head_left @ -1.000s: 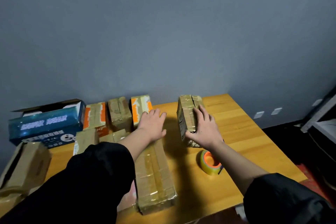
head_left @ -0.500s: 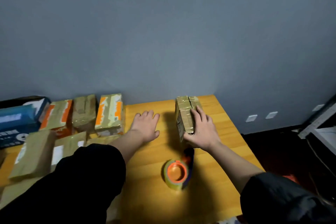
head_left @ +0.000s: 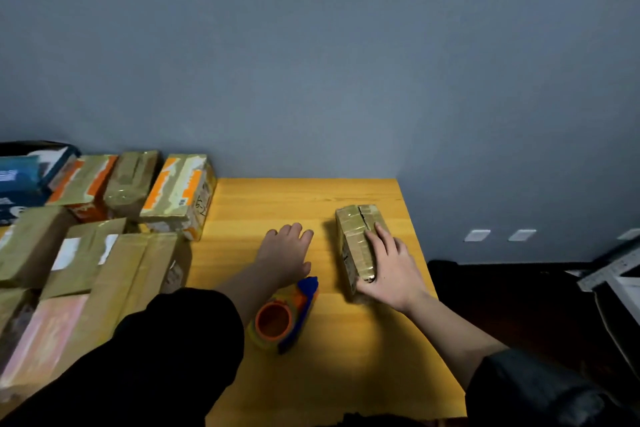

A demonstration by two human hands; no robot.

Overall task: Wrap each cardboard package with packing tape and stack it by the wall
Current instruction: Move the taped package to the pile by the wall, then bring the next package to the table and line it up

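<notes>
Your right hand (head_left: 391, 263) curls round the tape-wrapped brown cardboard package (head_left: 356, 243), steadying it on its edge on the yellow wooden tabletop (head_left: 346, 357), short of the wall. Your left hand (head_left: 285, 253) lies flat and empty beside the orange-cored tape dispenser (head_left: 282, 317), probably bracing.

A tape-wrapped cardboard package (head_left: 356, 246) stands on its long narrow edge, its glossy brown tape crinkled, a dark seam running across its top end. The right hand's fingers (head_left: 382, 241) lie over its upper face and the thumb presses its near corner. A packing tape dispenser (head_left: 287, 314), a yellowish roll on an orange core with a blue handle, lies just behind the left hand's fingers (head_left: 294, 236), beside the wrist. Well left of those fingers, other taped packages (head_left: 178, 194) crowd together, some orange-printed, the rear ones against the wall.
</notes>
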